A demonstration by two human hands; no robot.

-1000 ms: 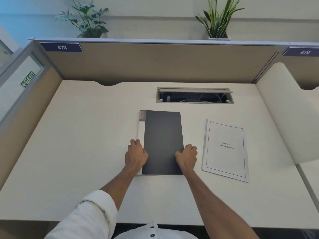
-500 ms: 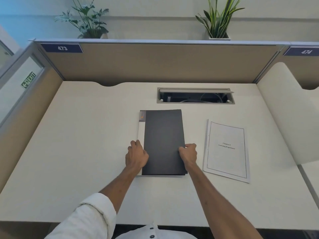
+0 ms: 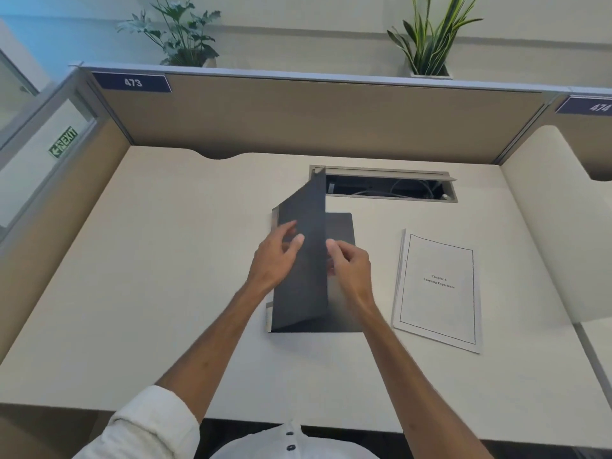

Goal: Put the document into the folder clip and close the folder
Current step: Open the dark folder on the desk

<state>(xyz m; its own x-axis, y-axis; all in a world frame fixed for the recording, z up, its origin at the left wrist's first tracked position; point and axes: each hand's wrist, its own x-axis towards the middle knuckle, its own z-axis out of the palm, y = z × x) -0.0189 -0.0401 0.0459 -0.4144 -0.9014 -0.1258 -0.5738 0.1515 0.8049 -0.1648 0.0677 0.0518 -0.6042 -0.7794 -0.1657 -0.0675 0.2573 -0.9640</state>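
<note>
A dark grey folder [image 3: 303,286] lies in the middle of the desk, its front cover raised almost upright on the spine at the left. My left hand [image 3: 276,256] rests against the outer face of the lifted cover, fingers spread. My right hand [image 3: 349,263] pinches the cover's free edge from the inner side. The folder's inside back panel [image 3: 341,226] shows to the right of the cover; its clip is hidden. The white document [image 3: 437,289], printed "Chapter 6", lies flat to the right of the folder, apart from both hands.
The beige desk [image 3: 165,260] has an open cable slot [image 3: 384,187] just behind the folder. Partition walls stand at the back and both sides, with two potted plants [image 3: 427,38] on the rear ledge. A white curved panel [image 3: 559,226] borders the right side.
The folder lay shut with both hands at its lower edges. Now its front cover has swung up and leftward, my right hand lifting its edge and my left hand moved up onto its outer face.
</note>
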